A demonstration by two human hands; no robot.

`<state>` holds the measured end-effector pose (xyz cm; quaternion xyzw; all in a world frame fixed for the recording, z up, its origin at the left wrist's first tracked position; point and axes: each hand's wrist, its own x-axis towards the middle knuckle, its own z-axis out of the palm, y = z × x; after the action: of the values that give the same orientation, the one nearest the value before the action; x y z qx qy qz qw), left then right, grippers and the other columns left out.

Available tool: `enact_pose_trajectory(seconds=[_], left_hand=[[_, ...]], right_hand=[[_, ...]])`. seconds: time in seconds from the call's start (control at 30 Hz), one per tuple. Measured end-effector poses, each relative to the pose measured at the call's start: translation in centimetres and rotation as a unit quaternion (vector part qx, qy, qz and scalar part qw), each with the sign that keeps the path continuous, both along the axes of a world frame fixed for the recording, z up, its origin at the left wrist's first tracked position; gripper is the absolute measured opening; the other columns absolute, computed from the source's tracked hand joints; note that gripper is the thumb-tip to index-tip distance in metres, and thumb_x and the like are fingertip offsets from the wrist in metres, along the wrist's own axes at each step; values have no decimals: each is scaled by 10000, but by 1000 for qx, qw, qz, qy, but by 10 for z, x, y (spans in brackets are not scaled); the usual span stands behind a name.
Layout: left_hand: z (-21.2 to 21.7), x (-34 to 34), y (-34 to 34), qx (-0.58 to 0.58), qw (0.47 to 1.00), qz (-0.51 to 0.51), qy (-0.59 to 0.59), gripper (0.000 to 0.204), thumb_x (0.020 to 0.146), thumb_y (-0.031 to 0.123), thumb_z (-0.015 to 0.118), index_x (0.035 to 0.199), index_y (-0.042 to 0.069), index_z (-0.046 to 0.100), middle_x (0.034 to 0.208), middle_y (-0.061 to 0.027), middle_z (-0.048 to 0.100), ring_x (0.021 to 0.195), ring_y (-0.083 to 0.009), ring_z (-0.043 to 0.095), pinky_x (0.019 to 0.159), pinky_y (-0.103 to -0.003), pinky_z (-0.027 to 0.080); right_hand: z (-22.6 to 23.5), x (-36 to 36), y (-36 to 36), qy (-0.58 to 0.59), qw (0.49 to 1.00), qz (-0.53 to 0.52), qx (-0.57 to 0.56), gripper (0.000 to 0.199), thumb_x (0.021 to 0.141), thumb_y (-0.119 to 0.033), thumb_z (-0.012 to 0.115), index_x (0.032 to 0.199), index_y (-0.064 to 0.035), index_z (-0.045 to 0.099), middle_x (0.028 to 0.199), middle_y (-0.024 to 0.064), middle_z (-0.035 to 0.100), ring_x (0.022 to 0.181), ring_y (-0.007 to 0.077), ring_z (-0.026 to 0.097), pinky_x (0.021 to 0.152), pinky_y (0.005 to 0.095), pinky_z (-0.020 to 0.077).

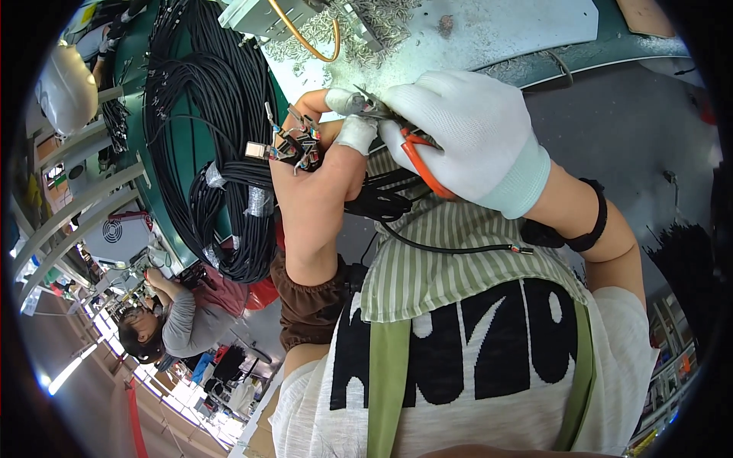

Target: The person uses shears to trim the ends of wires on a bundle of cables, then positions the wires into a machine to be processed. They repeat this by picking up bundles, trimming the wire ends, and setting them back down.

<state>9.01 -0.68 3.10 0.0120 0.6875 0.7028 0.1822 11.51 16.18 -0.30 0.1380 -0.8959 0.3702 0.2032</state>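
Pinching a bundle of black cables with small metal connectors (294,146) at their ends, the left hand (324,164) is closing bare fingers around the wires, with white cots on the thumb and a fingertip. Far to the left, a big coil of black cable (221,114) is lying on the green workbench (172,145), wrapped in places with clear tape, and a co-worker in a grey top (179,320) is bending over further down. Just right of the connectors, the right hand (466,137), in a white knit glove, is gripping orange-handled cutters (416,156) tightly, their metal nose meeting the left fingertips at the cable ends. Beyond the hands, a pale mat (489,30) is carrying scattered metal bits. One loose black wire (458,248) is resting across the striped green apron (450,259) below.
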Motion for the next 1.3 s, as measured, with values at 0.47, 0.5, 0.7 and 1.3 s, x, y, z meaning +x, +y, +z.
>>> enact_pose_trajectory(seconds=[0.47, 0.5, 0.7, 1.3], left_hand=[[-26, -37, -6, -72, 994, 65, -51, 75, 867, 47, 599, 928, 20, 566, 630, 52, 486, 475, -2, 351, 417, -168, 235], [-31, -48, -13, -21, 996, 44, -72, 70, 872, 70, 605, 909, 32, 559, 624, 60, 457, 476, -8, 338, 419, -169, 233], [-38, -98, -7, 100, 982, -77, -141, 155, 884, 165, 632, 823, 78, 520, 606, 71, 343, 479, -33, 275, 417, -177, 212], [-32, -120, -2, -38, 987, -147, -58, 268, 838, 231, 695, 726, 60, 522, 534, 36, 401, 433, -39, 321, 400, -189, 215]], right_hand=[[0, -15, 32, -143, 973, 78, -164, 162, 842, -185, 640, 900, -36, 618, 553, 70, 524, 458, 166, 520, 455, 269, 397], [5, -22, 40, -189, 961, 62, -193, 173, 849, -197, 635, 903, -34, 617, 561, 70, 535, 467, 161, 529, 459, 271, 400], [3, -78, 42, -256, 917, 78, -295, 294, 873, -231, 642, 694, -13, 561, 563, 108, 578, 455, 179, 558, 438, 309, 428], [-17, -119, 44, -288, 885, 221, -290, 331, 876, -235, 630, 711, 51, 620, 575, 106, 617, 490, 166, 603, 445, 282, 457]])
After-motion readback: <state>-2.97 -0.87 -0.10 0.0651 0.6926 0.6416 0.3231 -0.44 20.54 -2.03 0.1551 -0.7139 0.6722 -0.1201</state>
